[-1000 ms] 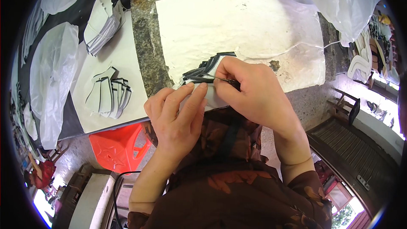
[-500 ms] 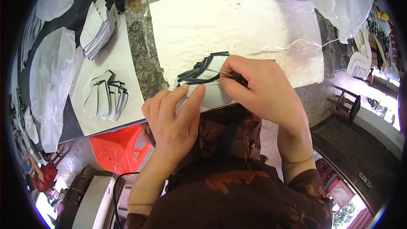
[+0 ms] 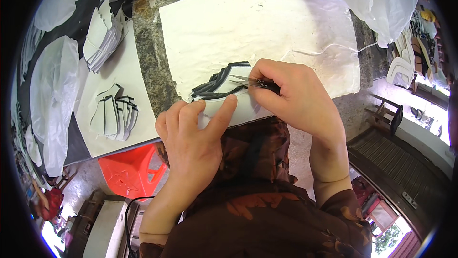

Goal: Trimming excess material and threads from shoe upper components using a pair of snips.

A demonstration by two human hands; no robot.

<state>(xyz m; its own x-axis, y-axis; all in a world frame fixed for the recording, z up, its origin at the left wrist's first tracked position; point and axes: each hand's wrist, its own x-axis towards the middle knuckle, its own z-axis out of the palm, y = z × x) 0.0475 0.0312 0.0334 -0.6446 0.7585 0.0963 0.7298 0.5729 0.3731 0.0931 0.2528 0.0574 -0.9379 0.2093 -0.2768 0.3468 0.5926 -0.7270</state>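
Note:
A fanned row of white pieces with black edges lies at the front of the white sheet. My left hand rests over their near side. Its fingers are spread, with the fingertips pressing on the white material. From the right, my right hand pinches a pair of tweezers. Their two thin metal tips stand apart, pointing left over the pieces. The rear end of the tweezers is hidden inside the hand.
Left of my hands lies another fan of black-edged white pieces. Behind it stands a tied bundle of white pieces. Plastic bags line the left side. A red plastic stool is below the table edge. A white cord crosses the sheet.
The tweezers' tips have come apart and show more clearly, drawn back from the black edge. My left index finger has shifted slightly right. The whole view has moved a little.

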